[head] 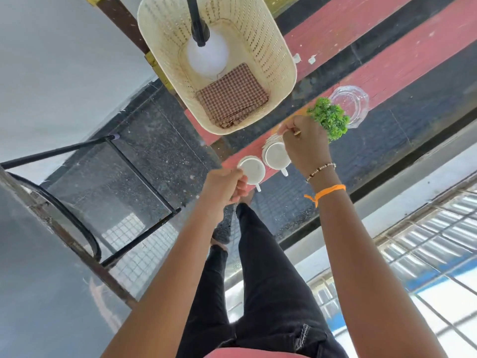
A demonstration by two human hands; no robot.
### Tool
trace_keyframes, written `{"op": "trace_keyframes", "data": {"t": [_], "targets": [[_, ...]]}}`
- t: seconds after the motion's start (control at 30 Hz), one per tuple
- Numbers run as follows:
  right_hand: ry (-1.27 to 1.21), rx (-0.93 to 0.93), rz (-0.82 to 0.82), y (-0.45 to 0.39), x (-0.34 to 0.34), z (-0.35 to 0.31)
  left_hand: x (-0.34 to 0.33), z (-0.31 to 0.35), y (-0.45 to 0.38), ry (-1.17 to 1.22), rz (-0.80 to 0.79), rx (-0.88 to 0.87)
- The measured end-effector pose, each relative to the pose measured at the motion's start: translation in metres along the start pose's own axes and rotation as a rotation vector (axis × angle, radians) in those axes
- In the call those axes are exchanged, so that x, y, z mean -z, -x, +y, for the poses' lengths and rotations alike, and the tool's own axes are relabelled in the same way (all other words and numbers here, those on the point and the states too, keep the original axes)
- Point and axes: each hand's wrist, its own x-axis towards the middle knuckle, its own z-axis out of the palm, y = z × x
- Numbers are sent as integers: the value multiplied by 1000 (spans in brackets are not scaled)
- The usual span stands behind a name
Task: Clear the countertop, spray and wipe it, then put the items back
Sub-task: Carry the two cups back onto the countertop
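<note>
Two white cups stand side by side on a red-painted counter strip. My left hand pinches the rim of the nearer cup. The other cup sits just beside my right hand, which is closed around the base of a small green artificial plant; the plant's base is hidden by my fingers. A cream plastic basket rests further along the counter. In it are a white spray bottle with a black trigger and a folded checked cloth.
A clear glass jar lies just beyond the plant on the counter. A black metal frame stands to the left over the dark speckled floor. A barred window runs along the right. My legs are below.
</note>
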Motion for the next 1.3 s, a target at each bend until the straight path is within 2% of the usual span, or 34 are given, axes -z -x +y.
{"op": "trace_keyframes", "data": {"t": [0.1,0.2,0.4,0.53,0.67,0.83,0.97,1.1,1.3], "targets": [[18,-217,-29,13,-16,43,-19,-27,-9,-12,-91,179],[10,-395,-62,22,-34,79,-36,-47,-20,66,-147,282],[-47,-390,-241,19,-59,98,-54,-58,-42,354,-174,276],[-15,-401,-260,19,-65,99,-50,-59,-52,362,-159,226],[-18,-331,-223,26,-65,75,-36,-50,-55,240,-52,53],[4,-281,-204,46,-60,38,-6,-44,-40,117,-15,3],[-96,-178,-138,84,-53,-3,26,-54,-9,203,-23,-106],[-192,-32,-125,130,-51,-49,65,-63,30,346,41,-198],[-232,210,-176,209,-72,-114,138,-109,116,493,88,-500]]}}
